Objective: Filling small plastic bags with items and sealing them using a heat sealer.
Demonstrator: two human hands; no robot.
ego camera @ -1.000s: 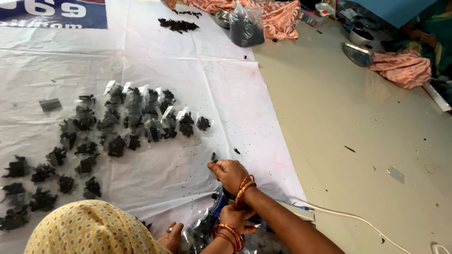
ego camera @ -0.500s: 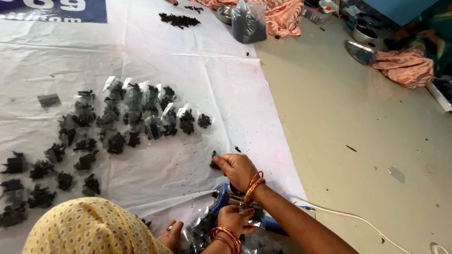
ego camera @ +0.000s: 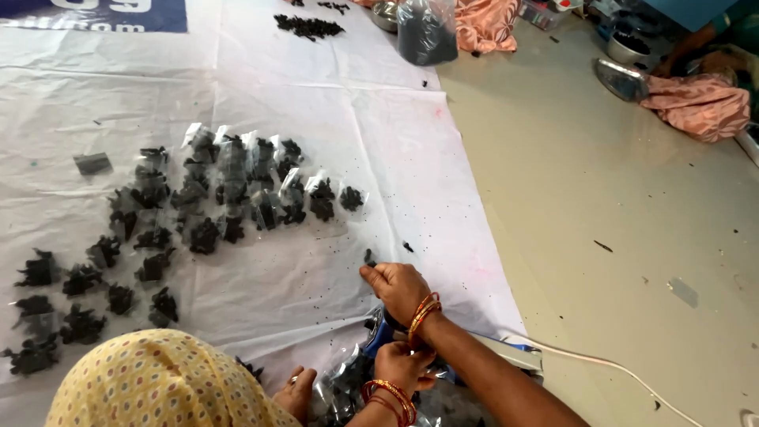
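My right hand (ego camera: 398, 289) reaches from the lower right onto the white plastic sheet (ego camera: 332, 103), knuckles up and fingers curled. A small dark clump (ego camera: 369, 257) lies just beyond its fingertips. What the fingers hold is hidden. My left hand (ego camera: 403, 365), with orange bangles, is closed on crinkled clear packets (ego camera: 344, 387) beside a blue device (ego camera: 378, 332). Several small clear packets of dark pieces (ego camera: 237, 182) lie in rows further out on the sheet.
Another person's yellow patterned head covering (ego camera: 158, 379) fills the bottom left, and a hand of theirs (ego camera: 296, 393) is by the packets. A white cable (ego camera: 609, 368) runs right. A dark filled bag (ego camera: 425, 32), pink cloths (ego camera: 696, 103) and metal bowls (ego camera: 628, 47) lie at the far edge.
My right hand has shifted slightly to the right near the small dark clump. My left hand stays on the packets.
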